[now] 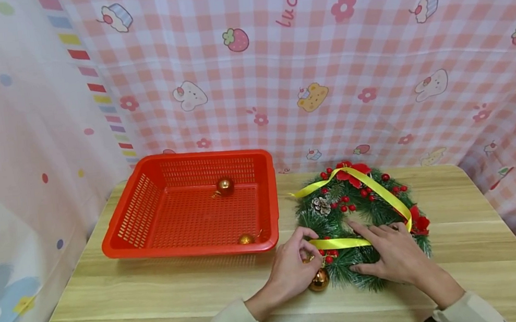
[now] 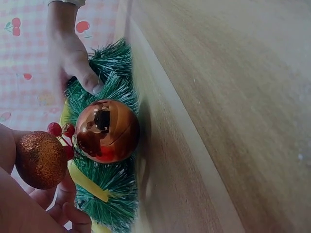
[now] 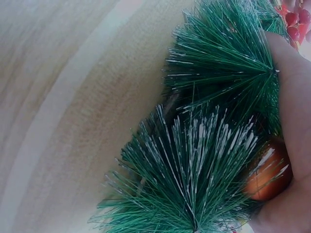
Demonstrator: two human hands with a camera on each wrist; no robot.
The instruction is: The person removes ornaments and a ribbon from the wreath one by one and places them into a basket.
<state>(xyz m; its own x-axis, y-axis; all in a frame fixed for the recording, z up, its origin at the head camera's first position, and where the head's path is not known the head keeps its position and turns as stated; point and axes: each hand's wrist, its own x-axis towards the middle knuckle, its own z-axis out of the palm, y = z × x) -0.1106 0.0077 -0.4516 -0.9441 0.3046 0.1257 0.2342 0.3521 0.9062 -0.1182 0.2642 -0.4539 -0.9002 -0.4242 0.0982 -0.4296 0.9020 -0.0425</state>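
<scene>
A green Christmas wreath (image 1: 342, 273) with red berries, red flowers and a pinecone lies on the table, a yellow ribbon (image 1: 342, 243) running over it. At its front left edge my left hand (image 1: 288, 268) curls its fingers about a glittery copper bauble (image 2: 41, 160), close to one stretch of ribbon. Just beside that hand, a shiny copper bauble (image 1: 319, 280) rests against the greenery. With fingers spread, my right hand (image 1: 392, 252) rests on the wreath's front right part. Another orange bauble (image 3: 267, 170) shows by its palm in the right wrist view.
Left of the wreath stands a red plastic basket (image 1: 192, 251). It holds a shiny bauble (image 1: 225, 186) and a small glittery bauble (image 1: 246, 239). Patterned cloth (image 1: 249, 78) hangs behind the wooden table (image 1: 159, 297) and at both sides.
</scene>
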